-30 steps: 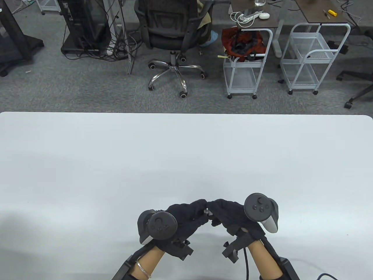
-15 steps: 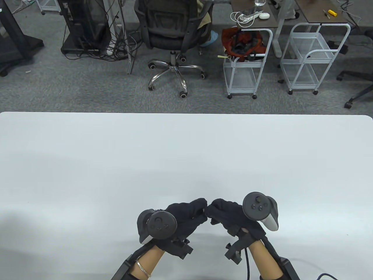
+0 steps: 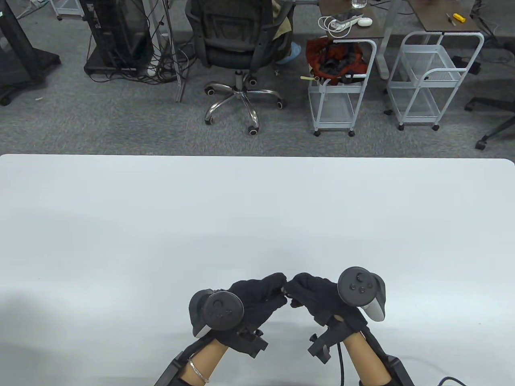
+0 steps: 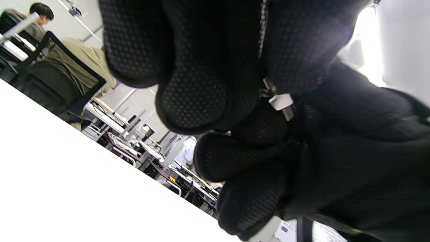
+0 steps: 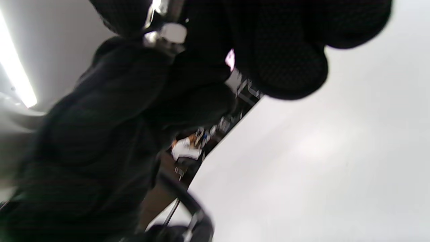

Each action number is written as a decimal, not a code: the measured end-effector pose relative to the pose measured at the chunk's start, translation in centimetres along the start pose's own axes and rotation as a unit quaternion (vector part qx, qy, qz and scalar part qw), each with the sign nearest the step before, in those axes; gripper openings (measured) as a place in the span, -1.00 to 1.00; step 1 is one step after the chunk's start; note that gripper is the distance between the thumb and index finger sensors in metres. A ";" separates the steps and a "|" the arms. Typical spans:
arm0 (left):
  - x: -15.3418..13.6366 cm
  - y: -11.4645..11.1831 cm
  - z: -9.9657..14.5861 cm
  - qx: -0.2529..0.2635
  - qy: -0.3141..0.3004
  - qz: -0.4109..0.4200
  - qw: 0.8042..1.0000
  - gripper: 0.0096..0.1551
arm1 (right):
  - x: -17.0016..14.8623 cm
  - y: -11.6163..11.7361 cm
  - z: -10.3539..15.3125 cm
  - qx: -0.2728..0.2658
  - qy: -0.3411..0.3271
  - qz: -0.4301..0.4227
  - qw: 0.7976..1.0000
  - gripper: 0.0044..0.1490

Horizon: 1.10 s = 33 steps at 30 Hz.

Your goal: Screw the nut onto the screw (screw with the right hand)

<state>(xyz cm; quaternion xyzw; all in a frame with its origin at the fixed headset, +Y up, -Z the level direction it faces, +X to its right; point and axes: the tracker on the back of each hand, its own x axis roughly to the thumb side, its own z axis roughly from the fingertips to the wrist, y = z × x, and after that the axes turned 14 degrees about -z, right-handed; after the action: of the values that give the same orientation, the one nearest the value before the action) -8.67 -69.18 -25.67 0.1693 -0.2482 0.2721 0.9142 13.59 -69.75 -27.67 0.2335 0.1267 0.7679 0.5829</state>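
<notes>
Screw (image 4: pixel 281 105), a small silvery metal piece with a pale end, shows between black dotted-knit fingertips (image 4: pixel 195 97) in the left wrist view, pinched where the two gloved hands meet above the near edge of the white table (image 3: pixel 257 209); the nut cannot be told apart from it. Left hand (image 3: pixel 257 299) and right hand (image 3: pixel 314 295) touch fingertip to fingertip, each curled closed around the hardware, a round dark tracker (image 3: pixel 220 309) strapped to the left and a dark-and-grey one (image 3: pixel 362 290) to the right. The right wrist view is blurred, showing only a bright metal glint (image 5: pixel 166 33) among the fingers. No writing can be read. Beyond the table, on grey carpet, stand a black mesh office chair (image 3: pixel 237 44) on a chrome star base and two white wire carts (image 3: pixel 342 80), one holding a red-and-black bag (image 3: pixel 336 58).
</notes>
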 end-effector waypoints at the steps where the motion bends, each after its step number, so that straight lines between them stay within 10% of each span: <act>1: 0.1 0.0 0.0 -0.001 -0.003 0.002 1.000 -0.49 | 0.0 0.0 0.1 -0.005 0.001 0.011 1.000 -0.39; 4: 0.3 -0.1 0.0 -0.004 -0.013 0.009 1.000 -0.49 | 0.0 0.1 0.2 -0.105 -0.038 0.033 0.993 -0.42; 10: 0.1 -0.1 -0.1 -0.001 -0.002 0.002 1.000 -0.49 | 0.1 -0.1 0.1 0.002 0.010 0.010 1.000 -0.38; 14: 0.2 -0.2 -0.1 -0.003 -0.011 0.009 1.000 -0.49 | 0.0 0.2 0.3 -0.118 -0.037 0.031 0.992 -0.42; 19: 0.1 0.1 0.0 0.003 -0.001 0.004 1.000 -0.50 | 0.2 0.1 0.1 0.002 0.006 0.001 1.000 -0.36; 23: 0.5 0.0 0.0 0.000 -0.015 0.000 1.000 -0.49 | 0.1 0.2 0.3 -0.107 -0.036 0.036 0.993 -0.41; 28: 0.2 -0.1 0.0 0.000 0.000 0.010 1.000 -0.49 | 0.3 -0.2 0.1 -0.001 0.004 0.004 1.000 -0.37; 33: 0.4 -0.2 -0.1 -0.007 -0.019 0.005 1.000 -0.50 | 0.1 0.0 0.2 -0.104 -0.032 0.046 0.993 -0.42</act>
<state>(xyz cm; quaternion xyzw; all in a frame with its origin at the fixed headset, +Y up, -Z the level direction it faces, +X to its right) -8.21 -69.17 -25.56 0.1668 -0.2684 0.2714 0.9091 13.65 -69.70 -27.43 0.2013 0.0163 0.7954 0.5714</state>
